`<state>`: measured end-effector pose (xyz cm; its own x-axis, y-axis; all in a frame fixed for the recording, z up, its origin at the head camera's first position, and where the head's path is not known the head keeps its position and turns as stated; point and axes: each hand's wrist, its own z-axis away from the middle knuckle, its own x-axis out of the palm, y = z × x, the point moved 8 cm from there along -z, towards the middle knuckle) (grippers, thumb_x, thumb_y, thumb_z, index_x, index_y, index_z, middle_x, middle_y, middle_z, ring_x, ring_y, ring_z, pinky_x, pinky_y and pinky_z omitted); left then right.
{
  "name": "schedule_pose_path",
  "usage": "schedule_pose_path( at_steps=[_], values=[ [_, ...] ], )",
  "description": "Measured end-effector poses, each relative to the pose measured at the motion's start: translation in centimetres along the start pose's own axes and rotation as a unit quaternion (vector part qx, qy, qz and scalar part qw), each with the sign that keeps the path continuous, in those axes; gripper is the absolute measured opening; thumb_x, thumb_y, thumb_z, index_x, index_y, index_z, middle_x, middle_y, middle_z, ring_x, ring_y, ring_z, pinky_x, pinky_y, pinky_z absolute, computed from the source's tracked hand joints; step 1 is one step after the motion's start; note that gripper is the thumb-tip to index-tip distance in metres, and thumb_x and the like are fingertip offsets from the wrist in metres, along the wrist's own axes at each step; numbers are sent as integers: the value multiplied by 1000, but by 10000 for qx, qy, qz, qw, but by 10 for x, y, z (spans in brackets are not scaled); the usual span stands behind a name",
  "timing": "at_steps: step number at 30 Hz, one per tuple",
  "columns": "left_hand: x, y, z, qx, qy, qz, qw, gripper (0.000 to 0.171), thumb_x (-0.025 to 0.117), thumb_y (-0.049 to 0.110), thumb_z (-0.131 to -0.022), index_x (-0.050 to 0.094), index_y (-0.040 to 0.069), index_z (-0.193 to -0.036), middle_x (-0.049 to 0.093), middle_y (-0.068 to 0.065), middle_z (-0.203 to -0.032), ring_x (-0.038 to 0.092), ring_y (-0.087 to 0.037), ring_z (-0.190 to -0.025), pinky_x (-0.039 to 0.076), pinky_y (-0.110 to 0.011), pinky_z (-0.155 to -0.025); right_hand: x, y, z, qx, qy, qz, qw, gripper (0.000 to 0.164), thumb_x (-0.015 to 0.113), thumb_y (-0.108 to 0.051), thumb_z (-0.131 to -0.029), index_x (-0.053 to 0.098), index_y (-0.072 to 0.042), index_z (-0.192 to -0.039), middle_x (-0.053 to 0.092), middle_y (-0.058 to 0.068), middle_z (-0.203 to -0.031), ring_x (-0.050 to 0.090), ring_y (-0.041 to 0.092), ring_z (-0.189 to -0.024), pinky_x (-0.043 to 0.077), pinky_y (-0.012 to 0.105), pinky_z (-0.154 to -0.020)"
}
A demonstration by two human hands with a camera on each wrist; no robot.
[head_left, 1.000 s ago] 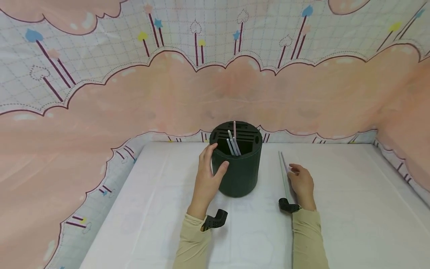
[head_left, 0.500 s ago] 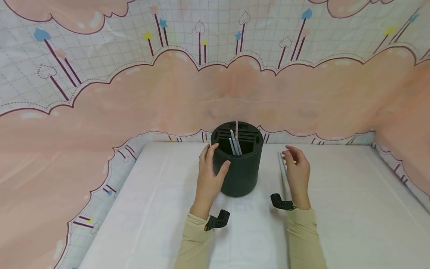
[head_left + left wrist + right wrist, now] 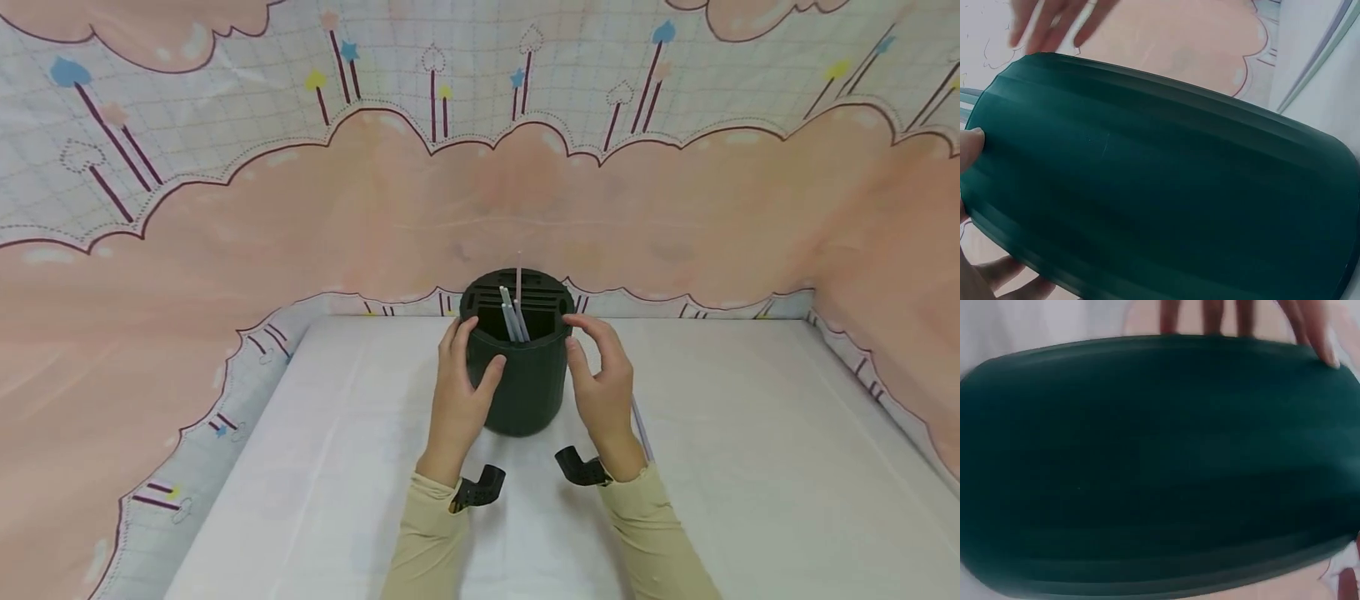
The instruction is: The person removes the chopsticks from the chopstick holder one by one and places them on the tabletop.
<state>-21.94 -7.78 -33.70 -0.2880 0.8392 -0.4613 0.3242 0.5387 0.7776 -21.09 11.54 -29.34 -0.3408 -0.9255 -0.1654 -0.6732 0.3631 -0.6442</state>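
Note:
A dark green round utensil holder with slots in its top stands upright on the table. Several thin pastel sticks lean in its wide opening. My left hand grips the holder's left side, thumb on the front and fingers around the rim. At the right rim is my right hand, its fingertips at the edge and thumb near the wall; in the left wrist view its fingers are fairly straight and blurred. The holder's wall fills most of the right wrist view.
A lilac stick lies on the white tabletop beside my right wrist, partly hidden; a pale green stick lies along with it in the left wrist view. Patterned cloth hangs behind the table.
My right hand has come away from the sticks on the table, up and then left to the holder's right rim. The left hand stays on the holder.

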Motion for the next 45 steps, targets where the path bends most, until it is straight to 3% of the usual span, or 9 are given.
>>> schedule_pose_path(
  at_steps=[6,11,20,27,32,35,40,45],
  values=[
    [1,-2,-5,22,25,47,10000,57,48,50,-87,22,40,-137,14,4,-146,23,-17,-130,29,-49,-97,24,-17,-6,-810,-654,169,9944,32,54,-9,-88,53,-6,-119,57,4,-112,52,18,-105,38,32,-91],
    [2,-2,-9,30,-61,56,10000,58,49,49,-87,22,39,-137,14,2,-146,21,-17,-130,28,-49,-97,35,-16,-17,-912,-962,653,9890,31,54,-16,-89,54,-6,-118,58,4,-102,54,16,-93,39,33,-85],
    [2,-2,-12,94,29,96,9999,60,50,50,-86,22,39,-137,12,0,-146,21,-18,-130,29,-50,-96,48,-21,-24,-1225,-1308,1372,9742,22,63,-19,-84,65,-5,-100,63,2,-87,48,18,-76,37,33,-73],
    [6,1,-10,162,98,-73,9998,66,56,51,-81,23,38,-137,6,6,-147,20,-17,-131,31,-49,-96,44,-13,-25,-839,-1434,1104,9799,24,66,-20,-81,65,-7,-102,64,2,-85,53,17,-92,34,32,-92],
    [10,1,-10,97,119,-114,9998,64,55,53,-81,25,37,-135,9,2,-147,21,-20,-130,30,-51,-95,37,-12,-28,-608,-1425,874,9841,21,68,-13,-79,65,-5,-98,65,5,-87,55,21,-98,28,32,-100],
    [12,0,-9,60,113,-121,9998,64,55,54,-81,25,38,-135,10,1,-147,21,-21,-130,31,-51,-95,33,-12,-30,-462,-1325,784,9870,18,67,-14,-79,67,-5,-95,65,4,-88,58,18,-93,37,30,-93],
    [15,-1,-8,93,82,-14,9999,64,55,53,-81,25,37,-135,10,-1,-146,21,-21,-130,31,-50,-95,24,-14,-34,-281,-1015,388,9937,21,65,-17,-81,68,-6,-98,65,0,-93,60,11,-86,47,25,-70],
    [13,-3,-9,40,119,71,9999,64,56,52,-81,23,40,-135,8,3,-146,21,-20,-130,30,-51,-95,19,-21,-39,-566,-877,221,9943,22,63,-13,-82,67,-5,-102,67,1,-96,62,11,-83,48,24,-69]
  ],
)
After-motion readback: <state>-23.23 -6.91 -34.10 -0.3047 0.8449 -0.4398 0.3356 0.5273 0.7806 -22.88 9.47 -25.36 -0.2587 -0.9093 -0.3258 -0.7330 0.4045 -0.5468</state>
